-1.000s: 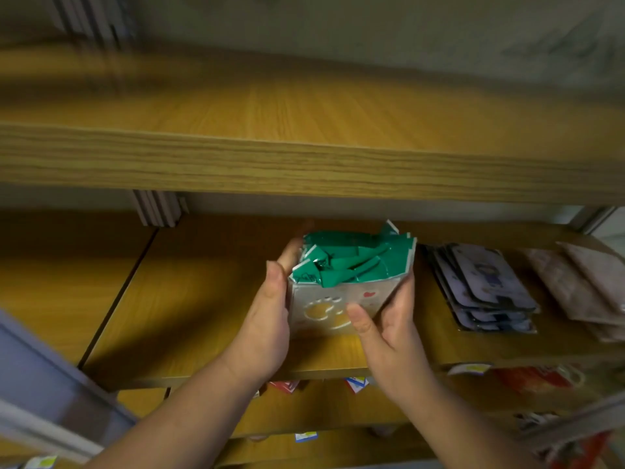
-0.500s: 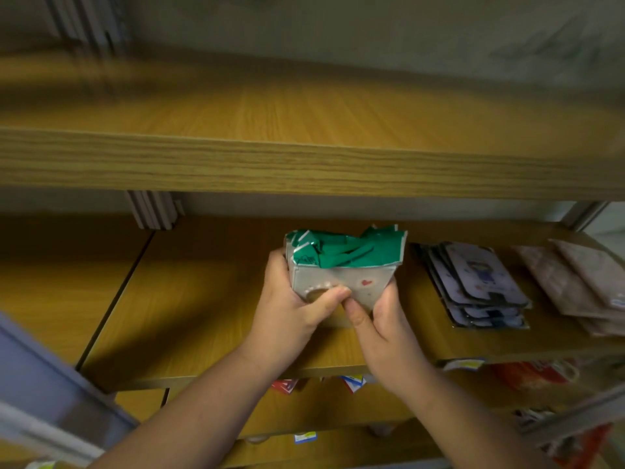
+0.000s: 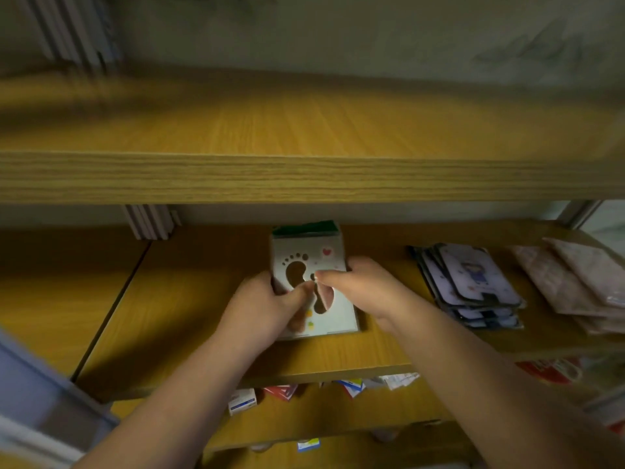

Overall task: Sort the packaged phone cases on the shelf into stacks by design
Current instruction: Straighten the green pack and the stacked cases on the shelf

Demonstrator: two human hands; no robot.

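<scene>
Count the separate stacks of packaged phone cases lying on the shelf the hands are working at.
3: the footprint stack under both hands mid-shelf, the purple stack to its right, and the pinkish stack at the far right. More may lie beyond the frame's edge.

A stack of packaged footprint-design phone cases (image 3: 316, 265) lay flat on the middle wooden shelf board (image 3: 189, 319), between the left hand (image 3: 267, 308) and right hand (image 3: 367, 289). Right of it lay a fanned stack of cartoon-figure cases (image 3: 473, 282), then pale marbled packets (image 3: 575, 279) furthest right.
</scene>
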